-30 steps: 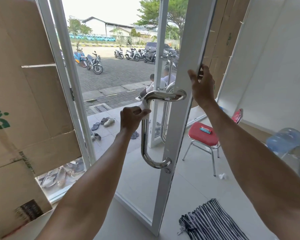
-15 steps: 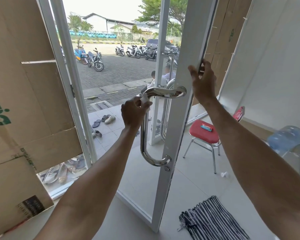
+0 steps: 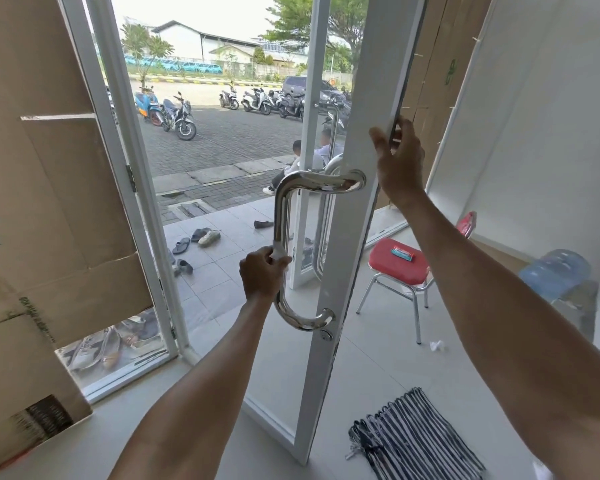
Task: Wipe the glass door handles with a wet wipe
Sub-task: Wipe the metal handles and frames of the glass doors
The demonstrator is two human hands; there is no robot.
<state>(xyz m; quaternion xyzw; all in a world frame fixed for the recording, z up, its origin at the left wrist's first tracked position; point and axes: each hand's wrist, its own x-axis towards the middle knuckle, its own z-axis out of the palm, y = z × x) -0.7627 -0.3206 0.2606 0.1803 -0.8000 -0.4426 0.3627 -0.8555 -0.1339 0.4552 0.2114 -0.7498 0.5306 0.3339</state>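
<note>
Fingers of left hand curled tight around lower part of vertical bar of door handle, white wet wipe pinched between palm and metal, a strip of it showing above the thumb. Right hand higher up, on free edge of white door frame — thumb flat against the near face, other fingers hooked round the edge, loosely bent, nothing else in the grasp.

Handle: polished steel tube, round in section, C-shaped, both ends fixed to the frame stile; mirror finish with bright reflections. Second handle of same type partly visible behind the glass, on the far face of the door. Small round lock cylinder just under the lower mount.

Floor: pale glossy tiles. Striped black-and-white cloth mat lying near the door's foot. Red-seated chair with chromed tube legs beyond the door, small packet on its seat. Blue translucent water jug at the right wall. Brown cardboard sheets over the left glazing, matt, creased. Outside — loose sandals on the porch tiles, paved lot with parked motorcycles.
</note>
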